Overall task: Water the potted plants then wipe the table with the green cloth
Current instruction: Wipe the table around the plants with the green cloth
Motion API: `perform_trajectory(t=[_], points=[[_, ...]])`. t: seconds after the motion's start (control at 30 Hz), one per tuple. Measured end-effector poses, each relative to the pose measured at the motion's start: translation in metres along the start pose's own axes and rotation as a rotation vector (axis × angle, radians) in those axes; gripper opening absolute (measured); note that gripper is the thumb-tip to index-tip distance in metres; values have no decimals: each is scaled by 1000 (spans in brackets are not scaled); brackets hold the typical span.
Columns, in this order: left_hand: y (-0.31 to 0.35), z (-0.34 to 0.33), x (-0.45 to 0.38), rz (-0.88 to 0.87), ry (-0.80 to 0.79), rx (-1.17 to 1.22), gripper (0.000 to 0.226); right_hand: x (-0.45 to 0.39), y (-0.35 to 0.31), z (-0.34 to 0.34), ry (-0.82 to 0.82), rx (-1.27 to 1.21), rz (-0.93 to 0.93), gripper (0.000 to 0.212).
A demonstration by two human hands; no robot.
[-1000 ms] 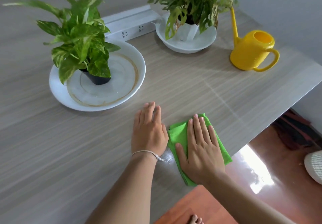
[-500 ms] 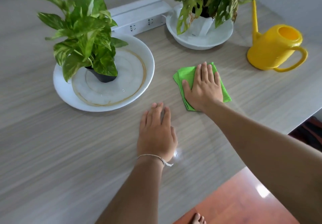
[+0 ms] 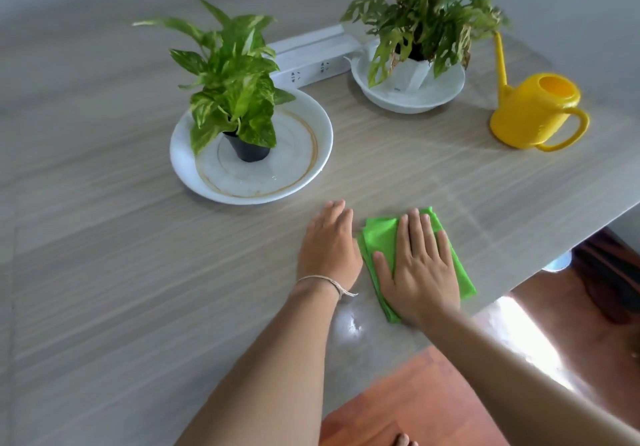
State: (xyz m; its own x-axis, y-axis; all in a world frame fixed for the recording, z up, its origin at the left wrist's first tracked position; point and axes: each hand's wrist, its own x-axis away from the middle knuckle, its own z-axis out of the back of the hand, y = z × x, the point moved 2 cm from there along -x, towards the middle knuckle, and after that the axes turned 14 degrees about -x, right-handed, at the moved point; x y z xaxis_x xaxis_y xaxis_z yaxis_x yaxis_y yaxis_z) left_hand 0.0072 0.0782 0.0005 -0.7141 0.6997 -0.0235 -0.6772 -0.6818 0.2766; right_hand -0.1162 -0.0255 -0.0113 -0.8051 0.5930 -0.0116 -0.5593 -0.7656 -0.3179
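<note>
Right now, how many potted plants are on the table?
2. A variegated plant in a black pot sits on the left white plate; a split-leaf plant in a white pot sits far right. None seem hidden.

Both forearms are bare, with no sleeves in view. A thin pale string bracelet [image 3: 325, 281], knotted with short loose ends, circles the left wrist. The right wrist carries nothing. A bare toe [image 3: 403, 440] shows at the bottom edge.

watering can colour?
Solid yellow watering can, handle and spout too; shows clearly in the head view.
</note>
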Motion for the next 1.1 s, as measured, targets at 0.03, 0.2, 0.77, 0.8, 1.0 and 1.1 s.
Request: perform_trajectory(t=[0.03, 0.2, 0.77, 0.8, 1.0, 1.1], points=[[-7, 5, 4, 16, -6, 27, 68, 12, -5, -2, 16, 1, 14, 83], [-84, 30, 73, 64, 95, 24, 64, 57, -34, -12, 3, 15, 63, 83], [-254, 61, 165, 376, 255, -167, 52, 66, -240, -72, -200, -72, 350, 87], [-255, 61, 165, 392, 267, -161, 51, 59, -246, -74, -197, -72, 353, 87], [-258, 64, 171, 492, 266, -157, 55, 12, -290, -89, -194, -73, 296, 86], [-259, 66, 168, 492, 215, -190, 59, -3, -308, -97, -182, -97, 243, 87]])
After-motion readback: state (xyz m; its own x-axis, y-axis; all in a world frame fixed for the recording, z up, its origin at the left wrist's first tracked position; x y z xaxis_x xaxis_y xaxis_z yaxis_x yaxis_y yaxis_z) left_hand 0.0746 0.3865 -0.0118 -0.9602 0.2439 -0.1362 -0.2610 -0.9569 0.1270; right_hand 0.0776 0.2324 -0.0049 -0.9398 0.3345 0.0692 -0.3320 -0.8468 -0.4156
